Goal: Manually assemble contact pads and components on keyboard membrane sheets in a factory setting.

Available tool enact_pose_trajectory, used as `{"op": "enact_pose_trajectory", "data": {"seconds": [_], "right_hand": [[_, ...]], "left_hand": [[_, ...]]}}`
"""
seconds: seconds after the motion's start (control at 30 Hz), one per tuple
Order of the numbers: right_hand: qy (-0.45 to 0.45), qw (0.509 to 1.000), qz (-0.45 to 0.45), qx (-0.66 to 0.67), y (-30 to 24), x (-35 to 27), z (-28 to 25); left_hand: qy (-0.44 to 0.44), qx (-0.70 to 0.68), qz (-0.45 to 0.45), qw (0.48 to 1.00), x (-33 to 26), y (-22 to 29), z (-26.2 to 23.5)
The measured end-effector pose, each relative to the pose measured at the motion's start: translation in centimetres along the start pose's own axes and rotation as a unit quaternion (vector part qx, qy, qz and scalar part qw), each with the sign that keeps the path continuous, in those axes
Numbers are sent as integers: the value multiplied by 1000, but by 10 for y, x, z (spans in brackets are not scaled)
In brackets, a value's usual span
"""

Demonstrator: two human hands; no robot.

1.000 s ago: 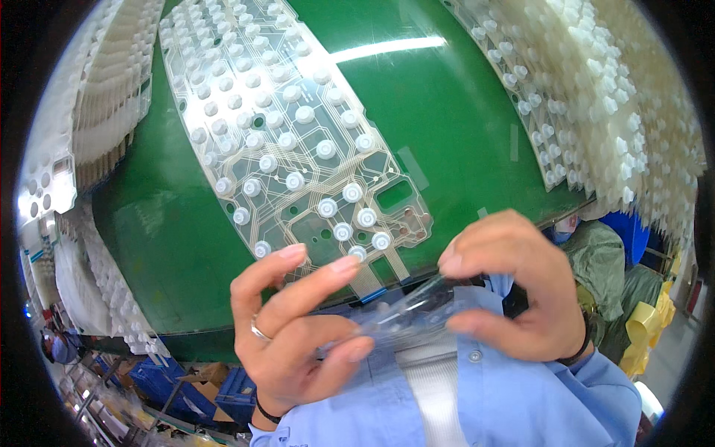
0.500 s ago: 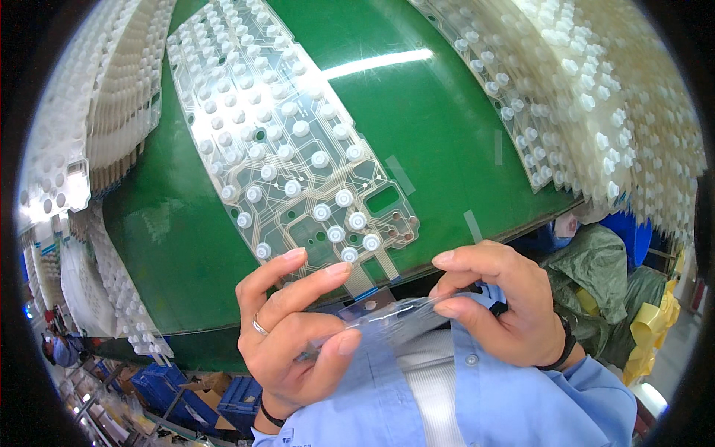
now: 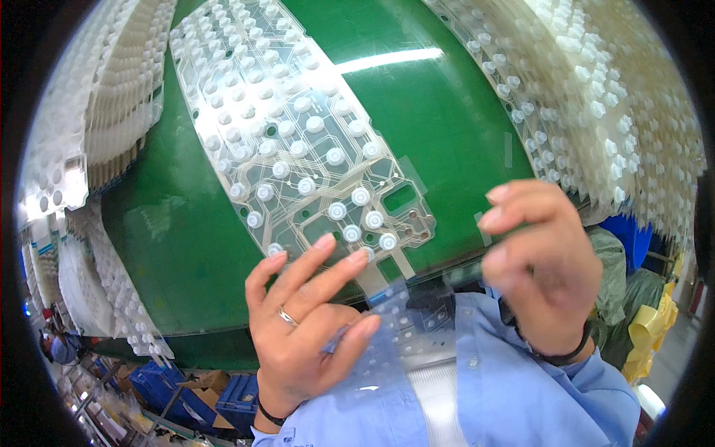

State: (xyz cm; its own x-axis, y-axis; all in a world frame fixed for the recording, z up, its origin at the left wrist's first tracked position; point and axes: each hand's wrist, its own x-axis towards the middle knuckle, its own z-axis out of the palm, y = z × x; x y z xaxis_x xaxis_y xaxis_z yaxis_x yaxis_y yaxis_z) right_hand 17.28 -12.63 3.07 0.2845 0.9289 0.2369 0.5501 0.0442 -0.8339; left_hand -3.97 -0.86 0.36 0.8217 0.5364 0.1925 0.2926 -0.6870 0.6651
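Observation:
A translucent keyboard membrane (image 3: 298,141) with printed traces and white rubber domes lies across the green tabletop, its ribbon tail hanging over the near edge. My left hand (image 3: 309,339), wearing a ring, rests its outer fingertips on the membrane's near end. Its thumb and index finger pinch a thin clear plastic sheet (image 3: 406,316) with small holes, which hangs below the tail in front of my shirt. To the right, my right hand (image 3: 547,268) is raised beside the table edge with fingers apart and nothing visible in them; motion blurs it.
Tall stacks of domed membranes stand at the left (image 3: 123,89) and right (image 3: 596,97) of the green tabletop (image 3: 417,97). Strips of clear tape (image 3: 509,150) stick to its surface. Blue crates (image 3: 164,391) sit below left; a green plastic bag (image 3: 614,268) and yellow material (image 3: 648,335) are below right.
My right hand has let go of the clear sheet and moved up and to the right. The sheet has swung down flatter from my left hand. The membrane has shifted slightly right in view.

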Motion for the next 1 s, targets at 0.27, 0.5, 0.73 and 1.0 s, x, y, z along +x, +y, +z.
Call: {"op": "enact_pose_trajectory", "data": {"seconds": [0.27,0.5,0.73,1.0], "right_hand": [[-12,981,180,75,18,33,14],[-10,988,151,-13,22,41,28],[-7,985,171,-25,21,42,32],[-10,984,175,-27,20,42,31]], "left_hand": [[-34,-43,30,998,-2,-7,3],[-38,-11,51,998,-3,-11,4],[-52,11,57,997,-3,-12,3],[-56,17,59,997,-3,-12,3]]}}
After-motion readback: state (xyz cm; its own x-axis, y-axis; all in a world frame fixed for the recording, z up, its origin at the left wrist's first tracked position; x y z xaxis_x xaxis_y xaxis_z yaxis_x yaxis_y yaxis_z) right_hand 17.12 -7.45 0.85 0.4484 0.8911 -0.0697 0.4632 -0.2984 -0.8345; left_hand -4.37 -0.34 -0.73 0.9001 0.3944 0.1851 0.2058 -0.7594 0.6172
